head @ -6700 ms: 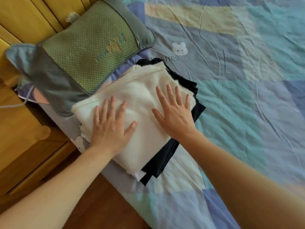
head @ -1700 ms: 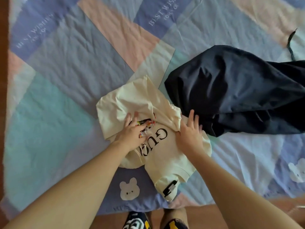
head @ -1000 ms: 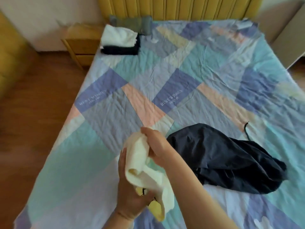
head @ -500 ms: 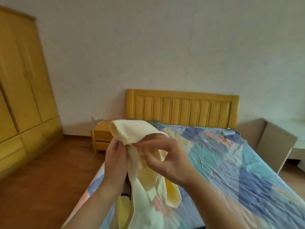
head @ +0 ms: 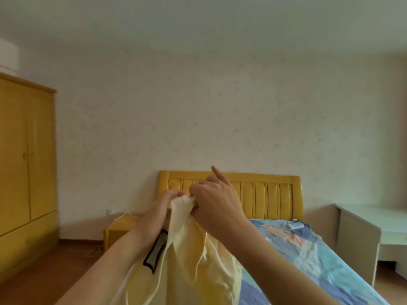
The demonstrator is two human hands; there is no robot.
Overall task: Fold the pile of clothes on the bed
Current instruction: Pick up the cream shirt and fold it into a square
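A pale yellow T-shirt (head: 187,267) hangs in the air above the near end of the bed (head: 308,256), bunched at its top edge between a person's two hands and draping down out of the bottom of the head view. The left hand (head: 163,208) pinches the gathered cloth from the left; the right hand (head: 214,205) grips the same bunch from the right with most fingers curled and the index finger sticking up free. A black-edged patch (head: 155,252) on the shirt shows beside the left forearm. Which part of the garment is pinched, collar, hem or shoulder, cannot be made out from the crumpled fabric. With both grips crowded onto one small wad, the shirt may fail to open flat when shaken out, leaving sleeves twisted inside and a crooked fold to follow. A thin pinch could also slip, dropping the cloth onto the patchwork sheet or off the bed's left edge toward the wooden floor (head: 72,256). Beyond stand a yellow headboard (head: 271,192), a nightstand (head: 120,230), a wardrobe (head: 24,172) and a pale desk (head: 370,227).
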